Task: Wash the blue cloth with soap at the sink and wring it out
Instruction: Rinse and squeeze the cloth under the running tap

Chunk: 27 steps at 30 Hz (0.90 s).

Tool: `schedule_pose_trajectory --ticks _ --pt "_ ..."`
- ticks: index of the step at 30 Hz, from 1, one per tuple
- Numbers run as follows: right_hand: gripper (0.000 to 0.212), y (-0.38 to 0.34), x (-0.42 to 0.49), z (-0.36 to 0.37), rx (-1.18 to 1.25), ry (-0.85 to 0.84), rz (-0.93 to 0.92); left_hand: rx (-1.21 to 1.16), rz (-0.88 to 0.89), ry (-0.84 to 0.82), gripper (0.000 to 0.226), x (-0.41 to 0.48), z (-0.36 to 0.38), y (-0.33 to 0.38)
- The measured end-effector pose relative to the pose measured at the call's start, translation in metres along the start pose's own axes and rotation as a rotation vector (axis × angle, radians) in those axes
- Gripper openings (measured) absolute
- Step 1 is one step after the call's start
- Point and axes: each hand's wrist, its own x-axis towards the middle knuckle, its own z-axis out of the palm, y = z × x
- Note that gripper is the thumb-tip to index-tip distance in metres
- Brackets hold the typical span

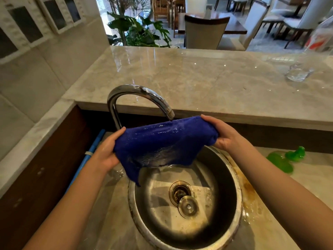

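A wet blue cloth hangs stretched between both hands, just under the spout of the curved chrome tap. My left hand grips its left end and my right hand grips its bunched right end. The cloth's lower edge droops over the back rim of the round steel sink. Water glistens on the cloth; I cannot tell whether the tap runs. Down in the basin the drain is uncovered, and its metal plug lies beside it. No soap is recognisable.
A raised marble counter runs behind the tap, with a clear glass object at its right. Green plastic items lie on the lower counter right of the sink. A blue pipe runs along the left wall.
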Motion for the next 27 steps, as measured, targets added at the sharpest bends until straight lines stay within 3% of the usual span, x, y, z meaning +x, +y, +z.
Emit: schedule_pose_trajectory --ticks 7,9,11,15,20,23,27 --pt "0.026 0.013 0.015 0.024 -0.118 -0.025 -0.006 -0.077 0.047 0.081 0.029 -0.016 -0.019 0.002" --pt "0.028 0.02 0.019 0.032 -0.255 -0.026 -0.017 -0.108 0.049 0.124 0.033 -0.018 -0.018 -0.002" --pt "0.026 0.028 0.023 0.039 -0.462 -0.043 -0.061 -0.1 0.062 0.121 0.022 -0.018 -0.012 -0.011" --pt "0.024 0.05 0.018 0.042 -0.816 -0.141 -0.211 0.082 0.119 0.089 0.028 -0.013 0.02 -0.032" --pt "0.044 0.073 0.007 0.043 -1.12 -0.149 -0.322 0.271 0.111 0.079 0.029 0.001 0.054 -0.057" --pt "0.044 0.071 0.002 0.039 -1.199 -0.208 -0.331 0.289 0.099 0.045 0.021 0.002 0.067 -0.059" --pt "0.044 0.067 -0.006 0.027 -1.212 -0.347 -0.226 0.489 0.13 0.002 0.023 0.006 0.073 -0.065"
